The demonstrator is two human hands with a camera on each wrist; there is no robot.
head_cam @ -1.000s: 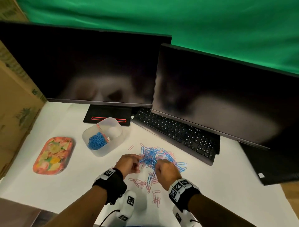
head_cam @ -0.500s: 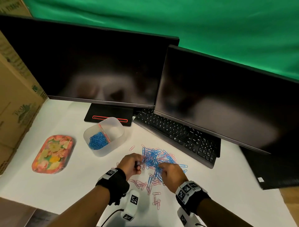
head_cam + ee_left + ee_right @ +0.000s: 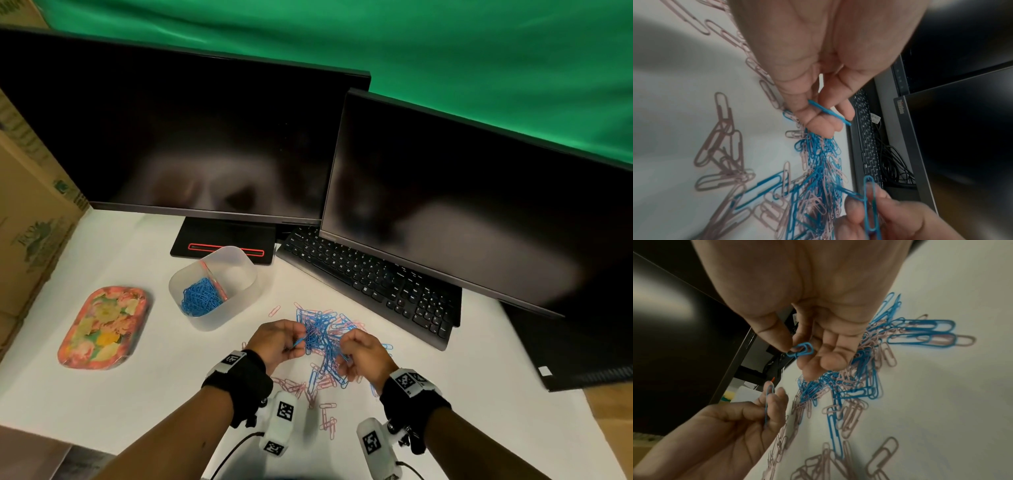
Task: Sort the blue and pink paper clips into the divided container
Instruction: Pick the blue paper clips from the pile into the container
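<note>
Both hands are down in the mixed pile (image 3: 325, 337) on the white table (image 3: 144, 387): my left hand (image 3: 277, 342) pinches one blue clip (image 3: 828, 112) between thumb and fingers, my right hand (image 3: 364, 353) pinches another blue clip (image 3: 800, 350). These things are light, springy wire and they hook into each other, so I'd grab a single loop end and shake it free before heading to the divided container (image 3: 236, 270), whose left compartment already has blue ones

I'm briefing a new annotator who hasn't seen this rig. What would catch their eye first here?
Probably the tangled heap of blue and pink wire paper clips on the white table, with the left hand and right hand each pinching a blue clip. Next, the frosted plastic divided container left of the heap, blue clips filling one compartment, and two dark monitors behind.
</note>
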